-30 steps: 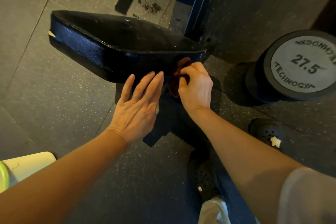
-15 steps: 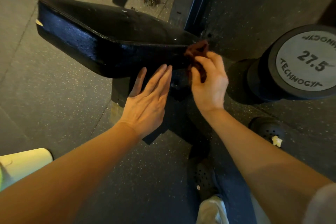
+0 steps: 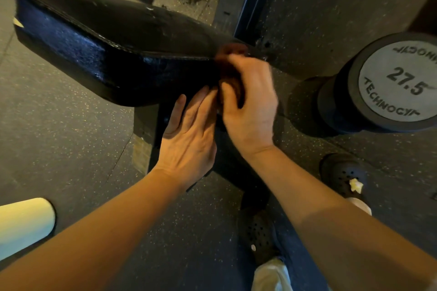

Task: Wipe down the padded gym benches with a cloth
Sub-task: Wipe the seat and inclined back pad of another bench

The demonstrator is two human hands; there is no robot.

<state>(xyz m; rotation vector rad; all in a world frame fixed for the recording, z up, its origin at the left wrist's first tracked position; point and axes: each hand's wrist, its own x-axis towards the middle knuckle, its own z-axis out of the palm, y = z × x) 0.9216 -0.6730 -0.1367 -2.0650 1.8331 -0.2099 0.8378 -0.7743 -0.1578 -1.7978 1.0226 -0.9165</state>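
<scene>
At the narrow end of a black padded gym bench, my right hand bunches a dark red cloth in curled fingers against the pad's corner seam, my left hand beside it with fingers straight, tips at the pad's lower edge. By my reading the side panel, which glistens, is done; the top is unclear, and other benches remain.

Bench pad: glossy black, grained texture, stitched seam along edge. Cloth: dark reddish-brown. Floor: dark grey rubber, pale flecks. Dumbbell: black body, grey end plate, black "27.5" lettering. Clogs: dark, perforated, one with a cream charm. Bench frame: dark navy.
</scene>
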